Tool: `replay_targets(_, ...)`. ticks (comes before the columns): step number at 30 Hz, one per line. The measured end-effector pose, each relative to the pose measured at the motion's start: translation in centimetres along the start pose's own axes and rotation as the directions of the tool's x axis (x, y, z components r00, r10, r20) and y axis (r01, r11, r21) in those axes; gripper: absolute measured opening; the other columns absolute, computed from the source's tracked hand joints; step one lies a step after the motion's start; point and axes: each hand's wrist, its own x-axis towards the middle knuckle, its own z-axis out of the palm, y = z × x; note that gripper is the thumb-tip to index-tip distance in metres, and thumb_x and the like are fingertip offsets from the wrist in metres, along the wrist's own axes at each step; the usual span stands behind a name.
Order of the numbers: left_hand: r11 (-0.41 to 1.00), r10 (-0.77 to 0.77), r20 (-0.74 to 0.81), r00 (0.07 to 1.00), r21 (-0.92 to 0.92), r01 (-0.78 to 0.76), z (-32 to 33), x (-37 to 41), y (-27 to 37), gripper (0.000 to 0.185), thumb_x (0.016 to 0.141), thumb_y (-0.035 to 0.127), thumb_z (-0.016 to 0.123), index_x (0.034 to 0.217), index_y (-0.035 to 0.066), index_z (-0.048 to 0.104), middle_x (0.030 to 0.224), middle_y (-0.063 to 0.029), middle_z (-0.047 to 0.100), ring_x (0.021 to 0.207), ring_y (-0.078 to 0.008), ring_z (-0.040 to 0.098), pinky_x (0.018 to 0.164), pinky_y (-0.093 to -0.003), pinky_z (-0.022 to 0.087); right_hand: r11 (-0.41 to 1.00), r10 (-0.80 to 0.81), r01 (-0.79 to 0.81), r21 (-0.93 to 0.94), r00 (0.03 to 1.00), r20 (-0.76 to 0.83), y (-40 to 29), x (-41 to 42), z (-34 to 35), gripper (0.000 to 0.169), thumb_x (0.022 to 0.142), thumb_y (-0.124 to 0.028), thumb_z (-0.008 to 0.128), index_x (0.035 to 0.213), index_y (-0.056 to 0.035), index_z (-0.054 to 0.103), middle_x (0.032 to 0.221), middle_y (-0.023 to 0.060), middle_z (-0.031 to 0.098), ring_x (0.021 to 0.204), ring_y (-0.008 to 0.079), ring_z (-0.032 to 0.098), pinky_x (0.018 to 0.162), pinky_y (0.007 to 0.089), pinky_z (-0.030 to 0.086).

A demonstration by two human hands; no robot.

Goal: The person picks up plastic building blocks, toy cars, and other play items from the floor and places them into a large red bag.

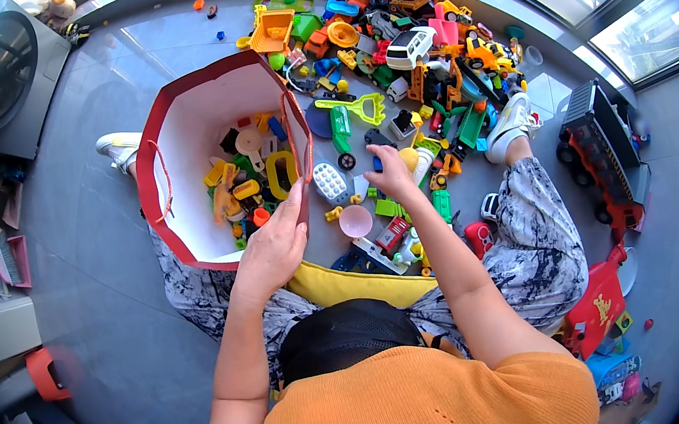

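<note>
My left hand (273, 247) grips the near right rim of a large paper gift bag (186, 233), red outside and white inside. Orange-red cord handles (162, 178) hang from its rim. Inside lie mixed plastic toys, among them a cream-coloured pan-shaped toy (248, 143) and a yellow oval ring (282, 174). My right hand (393, 173) hovers over loose toys with thumb and fingers apart, and a small blue piece (377, 164) shows between them. Near it are a dark toy car (379, 137), a grey toy phone-like pad (331, 182) and a green toy with a black wheel (340, 127).
A heap of toys, with a white toy car (411, 48) and an orange dump bed (273, 29), spreads towards the window. My legs flank the toys. A large toy truck (602, 155) stands right; a washing machine (1, 77) and dustpan (21, 260) are left.
</note>
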Motion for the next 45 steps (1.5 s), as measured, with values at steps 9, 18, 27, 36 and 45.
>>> replay_targets(9,0.998,0.019,-0.012,1.0,0.061,-0.018,0.2,-0.1,-0.1,0.061,0.094,0.012,0.05,0.15,0.008,0.028,0.132,-0.0249,0.054,0.114,-0.0416,0.058,0.093,-0.047,0.048,0.77,0.111,0.027,-0.638,0.978,0.175,-3.2,-3.2,2.5,0.08,0.073,-0.039,0.081,0.143,-0.0239,0.044,0.156,0.0132,0.029,0.142,0.0326,0.031,0.107,0.0475,0.036)
replay_targets(18,0.992,0.061,-0.043,0.997,0.115,-0.056,0.5,-0.2,-0.4,0.06,0.094,0.012,0.05,0.15,0.008,0.028,0.131,-0.0231,0.056,0.111,-0.0398,0.06,0.091,-0.0473,0.049,0.852,0.062,0.018,-0.524,0.989,0.134,-2.0,-3.7,2.3,0.065,0.072,-0.021,0.081,0.131,-0.0231,0.054,0.148,0.0115,0.04,0.128,0.0305,0.045,0.097,0.041,0.048)
replay_targets(27,0.995,0.041,-0.047,0.998,0.094,-0.036,0.4,-0.2,-0.2,0.06,0.094,0.013,0.051,0.15,0.009,0.029,0.13,-0.0224,0.056,0.108,-0.0401,0.06,0.09,-0.048,0.049,0.95,-0.015,0.034,-0.31,0.998,0.064,1.8,-0.8,2.5,0.037,0.068,-0.005,0.075,0.103,-0.0156,0.064,0.119,0.0087,0.052,0.111,0.0312,0.054,0.092,0.0408,0.051)
replay_targets(36,0.996,0.024,-0.024,0.999,0.086,-0.022,0.2,0.0,-0.1,0.059,0.094,0.013,0.05,0.149,0.009,0.031,0.13,-0.0216,0.056,0.107,-0.0406,0.061,0.089,-0.0473,0.051,0.485,0.433,-0.211,0.849,0.901,-0.024,-1.7,2.3,0.3,0.023,0.083,-0.009,0.072,0.102,-0.0034,0.061,0.093,0.0019,0.054,0.081,0.009,0.058,0.062,0.0248,0.056)
replay_targets(45,0.997,-0.008,-0.004,1.0,0.071,0.008,-0.1,0.3,0.1,0.057,0.095,0.013,0.049,0.149,0.009,0.032,0.13,-0.0222,0.056,0.111,-0.0415,0.059,0.092,-0.0467,0.049,0.292,-0.321,0.309,0.905,0.923,-0.211,-20.6,-0.8,-9.5,0.048,0.1,-0.027,0.055,0.141,-0.0037,0.042,0.138,0.0095,0.051,0.128,0.0176,0.047,0.107,0.0329,0.038)
